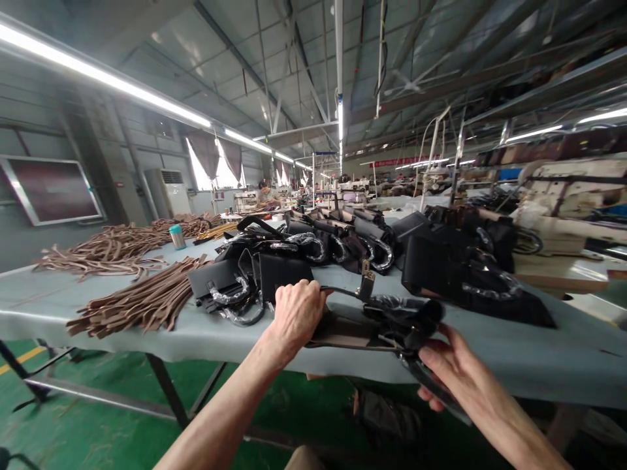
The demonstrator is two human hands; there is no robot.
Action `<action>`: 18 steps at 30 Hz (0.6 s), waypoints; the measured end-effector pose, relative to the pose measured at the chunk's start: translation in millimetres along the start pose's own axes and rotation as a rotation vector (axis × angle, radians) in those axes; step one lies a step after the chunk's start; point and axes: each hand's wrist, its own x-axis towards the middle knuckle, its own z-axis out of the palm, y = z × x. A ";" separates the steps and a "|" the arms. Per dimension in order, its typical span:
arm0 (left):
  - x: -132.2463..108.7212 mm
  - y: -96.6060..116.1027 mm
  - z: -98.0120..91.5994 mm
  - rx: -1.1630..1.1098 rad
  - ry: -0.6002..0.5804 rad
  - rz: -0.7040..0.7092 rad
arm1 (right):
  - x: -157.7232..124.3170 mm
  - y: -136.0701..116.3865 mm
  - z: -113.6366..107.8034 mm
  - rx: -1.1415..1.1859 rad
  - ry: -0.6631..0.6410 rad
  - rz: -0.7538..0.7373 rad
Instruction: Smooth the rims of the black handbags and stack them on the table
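Note:
A black handbag [343, 329] with a tan inside lies at the front edge of the table, between my two hands. My left hand [298, 310] is closed on the bag's left end, its fingers wrapped over the edge. At the other end, my right hand [448, 365] grips the dark bag material, with the thumb on top and the fingers partly hidden beneath. A strap with a brass-coloured metal clasp [366, 282] sticks up from the bag. Plastic-wrapped handle parts bunch near my right hand.
Bundles of brown leather strips [142, 297] lie on the left of the grey-blue table [44, 313], near a teal-topped bottle [177, 237]. Several black bags [435, 267] with wrapped handles cover the back and right. A person [267, 192] sits farther off; sewing machines stand at right.

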 end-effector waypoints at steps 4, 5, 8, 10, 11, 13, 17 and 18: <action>1.5 0.1 6.8 -0.019 0.025 -0.008 | 25.8 7.3 -9.0 -0.005 -0.020 -0.034; 1.8 -0.5 9.2 -0.023 0.031 -0.012 | 31.9 9.3 -12.7 -0.058 -0.052 -0.051; 2.3 -1.7 16.1 -0.030 0.045 -0.034 | 44.9 11.0 -19.7 -0.326 -0.158 -0.206; 2.4 -0.5 19.4 -0.041 0.050 -0.037 | 50.4 6.5 -18.8 -0.489 -0.222 -0.339; 2.4 1.0 20.4 -0.052 0.052 -0.030 | 52.9 3.0 -16.8 -0.533 -0.253 -0.385; 2.5 5.8 20.8 -0.083 0.064 -0.006 | 58.6 -4.4 -10.5 -0.531 -0.319 -0.400; 5.1 16.6 12.6 -0.151 0.089 0.033 | 67.1 -18.7 7.8 -0.356 -0.506 -0.296; 6.0 17.8 8.7 -0.166 0.085 0.048 | 66.5 -23.2 13.6 -0.323 -0.571 -0.275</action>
